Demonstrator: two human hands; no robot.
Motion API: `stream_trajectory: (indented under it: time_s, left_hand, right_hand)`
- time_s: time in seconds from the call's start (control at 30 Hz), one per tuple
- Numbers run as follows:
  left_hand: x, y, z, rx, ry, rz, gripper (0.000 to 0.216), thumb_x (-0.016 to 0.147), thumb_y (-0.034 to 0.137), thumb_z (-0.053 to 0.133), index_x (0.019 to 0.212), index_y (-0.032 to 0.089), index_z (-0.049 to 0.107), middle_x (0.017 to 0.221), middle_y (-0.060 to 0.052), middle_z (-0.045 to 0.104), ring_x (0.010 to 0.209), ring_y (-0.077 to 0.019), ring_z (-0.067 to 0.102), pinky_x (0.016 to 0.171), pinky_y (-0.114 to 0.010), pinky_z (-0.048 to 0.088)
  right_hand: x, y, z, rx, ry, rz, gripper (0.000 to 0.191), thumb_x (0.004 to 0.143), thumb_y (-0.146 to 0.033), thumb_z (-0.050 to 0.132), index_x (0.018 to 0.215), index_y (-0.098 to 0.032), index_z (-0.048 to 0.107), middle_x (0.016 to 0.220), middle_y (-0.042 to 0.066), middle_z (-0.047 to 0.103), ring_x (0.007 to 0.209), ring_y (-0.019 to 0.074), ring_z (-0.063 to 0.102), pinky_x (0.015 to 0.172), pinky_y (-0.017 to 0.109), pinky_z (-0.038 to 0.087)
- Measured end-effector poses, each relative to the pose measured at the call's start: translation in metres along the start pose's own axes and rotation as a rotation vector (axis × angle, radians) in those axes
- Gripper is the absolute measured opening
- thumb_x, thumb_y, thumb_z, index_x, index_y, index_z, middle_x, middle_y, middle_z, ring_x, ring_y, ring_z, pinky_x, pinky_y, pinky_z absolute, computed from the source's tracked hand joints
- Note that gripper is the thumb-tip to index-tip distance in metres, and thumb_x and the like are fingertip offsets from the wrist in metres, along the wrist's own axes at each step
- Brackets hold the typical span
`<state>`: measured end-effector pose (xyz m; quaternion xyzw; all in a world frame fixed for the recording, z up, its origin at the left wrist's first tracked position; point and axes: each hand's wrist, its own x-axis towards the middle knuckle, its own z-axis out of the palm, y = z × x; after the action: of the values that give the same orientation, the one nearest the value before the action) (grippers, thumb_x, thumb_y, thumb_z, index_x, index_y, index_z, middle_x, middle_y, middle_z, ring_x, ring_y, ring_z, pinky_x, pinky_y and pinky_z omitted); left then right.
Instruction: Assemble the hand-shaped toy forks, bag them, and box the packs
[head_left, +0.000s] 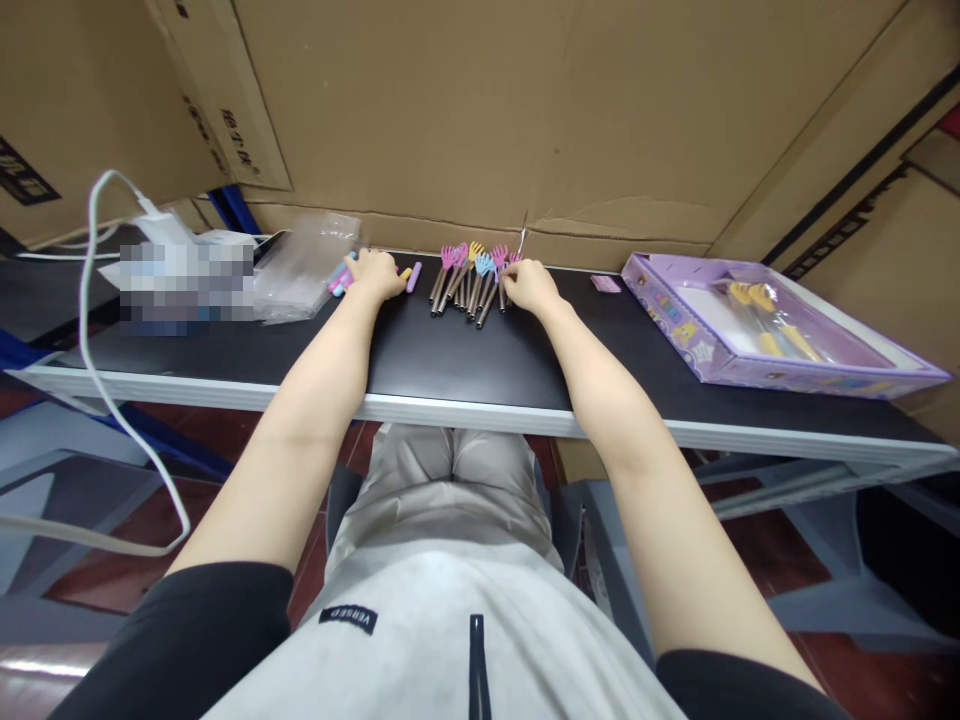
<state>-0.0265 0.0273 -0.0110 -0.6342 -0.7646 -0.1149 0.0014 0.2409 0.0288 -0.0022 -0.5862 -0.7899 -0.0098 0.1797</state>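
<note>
Claw sticks (484,264) lie bunched near the back edge of the tabletop (472,365). The right hand (534,287) bends down at their side; the left hand (375,274) covers some bright tubes (414,277). I can't tell if either holds anything. A purple box (675,325) sits toward the right end.

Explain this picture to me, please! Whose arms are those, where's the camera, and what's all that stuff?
There's no robot here, just a person's two bare hands. The camera sits on the person's head, looking forward and down, so you see what they'd see.

On the black table are claw sticks in a pile, small coloured tubes, clear bags, a pink card and a purple box.

The left hand is over the tubes; the right hand is at the pile's right end. The fingers hide whether either holds anything.
</note>
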Motion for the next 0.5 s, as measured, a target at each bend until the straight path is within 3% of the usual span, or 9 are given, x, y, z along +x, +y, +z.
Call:
stream_trajectory:
  time_s: [0.23, 0.37, 0.5]
  left_hand:
    - [-0.001, 0.004, -0.006, -0.09, 0.063, -0.044, 0.049, 0.098, 0.03, 0.053, 0.136, 0.007, 0.074, 0.153, -0.028, 0.067, 0.149, -0.044, 0.056, 0.128, -0.059, 0.037]
    - [-0.004, 0.011, -0.012, -0.24, 0.064, -0.004, 0.033, 0.101, 0.032, 0.057, 0.121, 0.014, 0.076, 0.139, -0.021, 0.077, 0.139, -0.0382, 0.065, 0.124, -0.05, 0.044]
    - [-0.001, 0.017, -0.005, -0.417, 0.07, 0.085, 0.02, 0.1, 0.038, 0.062, 0.099, 0.02, 0.071, 0.12, -0.014, 0.082, 0.123, -0.0323, 0.071, 0.115, -0.044, 0.051]
  right_hand:
    - [0.006, -0.027, 0.019, 0.007, -0.011, -0.241, 0.042, 0.106, -0.019, 0.052, 0.137, -0.015, 0.079, 0.143, 0.018, 0.072, 0.137, 0.0329, 0.066, 0.118, 0.048, 0.051]
    - [0.01, -0.048, 0.023, -0.03, -0.036, -0.303, 0.041, 0.105, -0.015, 0.053, 0.137, -0.016, 0.079, 0.146, 0.019, 0.07, 0.142, 0.0337, 0.062, 0.119, 0.05, 0.05]
    - [0.015, -0.06, 0.02, -0.108, -0.099, -0.305, 0.043, 0.1, -0.004, 0.051, 0.13, -0.013, 0.079, 0.145, 0.019, 0.07, 0.141, 0.0344, 0.063, 0.115, 0.048, 0.052]
